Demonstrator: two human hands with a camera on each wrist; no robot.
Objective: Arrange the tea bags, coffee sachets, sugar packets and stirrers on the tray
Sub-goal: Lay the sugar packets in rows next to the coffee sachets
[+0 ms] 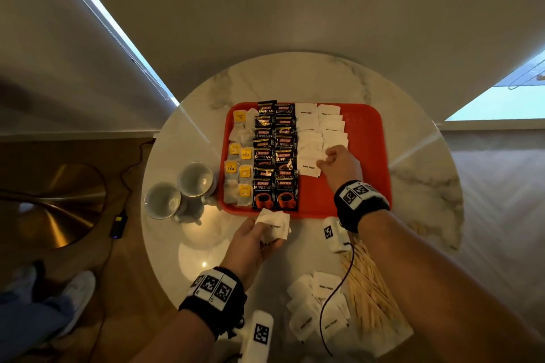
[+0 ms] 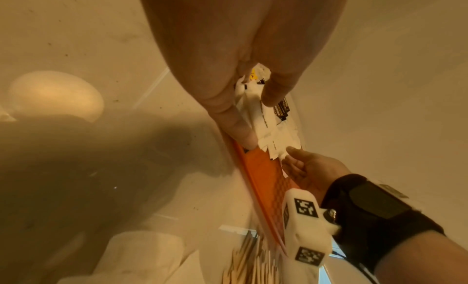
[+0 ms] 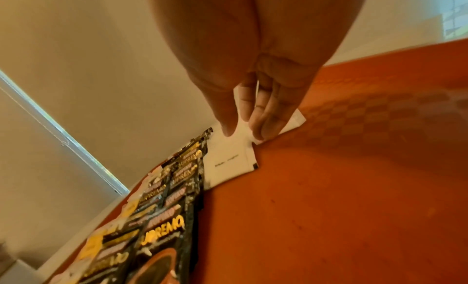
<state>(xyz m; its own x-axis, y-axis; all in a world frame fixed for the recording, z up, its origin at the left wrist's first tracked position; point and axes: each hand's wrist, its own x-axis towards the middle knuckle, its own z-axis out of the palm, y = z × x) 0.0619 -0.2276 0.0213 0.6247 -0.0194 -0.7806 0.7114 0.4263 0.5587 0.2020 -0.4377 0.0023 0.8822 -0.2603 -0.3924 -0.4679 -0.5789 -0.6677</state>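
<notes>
A red tray [image 1: 364,156] lies on a round marble table. On it are tea bags [image 1: 240,162] at the left, black coffee sachets [image 1: 274,156] in the middle and white sugar packets [image 1: 309,132] to their right. My right hand [image 1: 327,159] is over the near end of the sugar rows, thumb and fingers pinching a sugar packet [image 3: 273,126] that lies on the tray floor [image 3: 354,188]. My left hand [image 1: 259,234] holds a small stack of sugar packets [image 2: 255,116] just off the tray's front edge. Wooden stirrers [image 1: 371,289] and loose sugar packets [image 1: 315,306] lie on the table near me.
Two white cups [image 1: 196,178] stand upside down left of the tray. The tray's right third is bare red surface. A thin dark cable [image 1: 327,312] crosses the loose packets. The table edge [image 1: 454,209] curves close on the right; there is floor beyond on the left.
</notes>
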